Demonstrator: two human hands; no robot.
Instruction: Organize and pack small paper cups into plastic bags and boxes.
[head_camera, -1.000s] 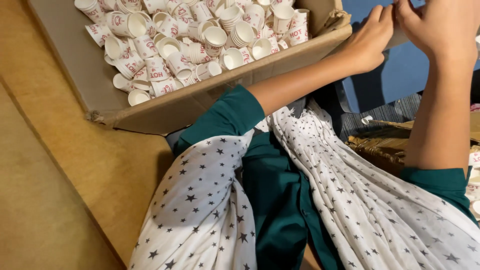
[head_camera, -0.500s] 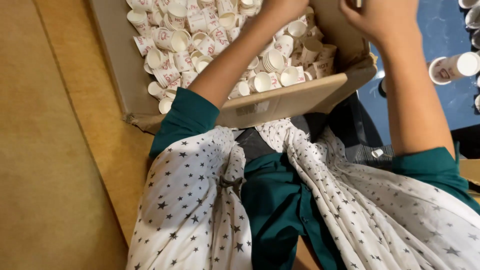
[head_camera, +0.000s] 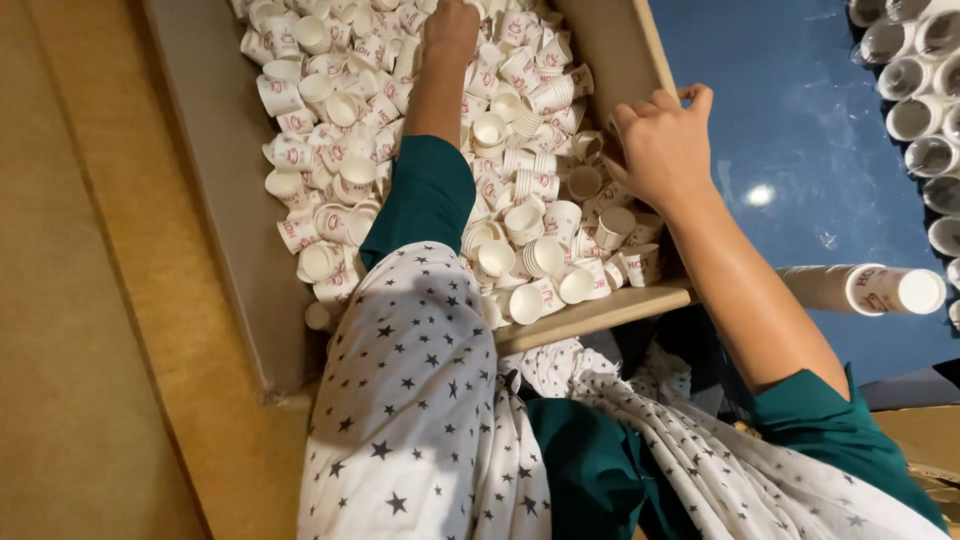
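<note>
- The left hand reaches deep into the cardboard box, its grip curled down among the loose paper cups; the fingers are buried in the heap, so I cannot tell whether they have closed on a cup or only press into the pile.
- The right hand sits at the box's right wall, fingers bent and thumb spread, its grip resting against the cups just beside that wall; whether it holds one is hidden by the back of the hand.
- The loose cups lie on all sides of the left grip, and to the left of and beneath the right grip. They are tumbled every way: some mouth up, some on their sides, a few nested in short stacks.
- The box's long axis runs away from the person, in line with the left forearm, so the left hand is the one nearer the far cups and the right hand nearer those at the near right corner.
- To the right of the right grip, outside the box, a long nested stack of cups lies on its side on the blue surface, its long axis pointing across, well apart from that hand.
- Further right, a column of cup stacks lies with the open mouths facing the camera.
</note>
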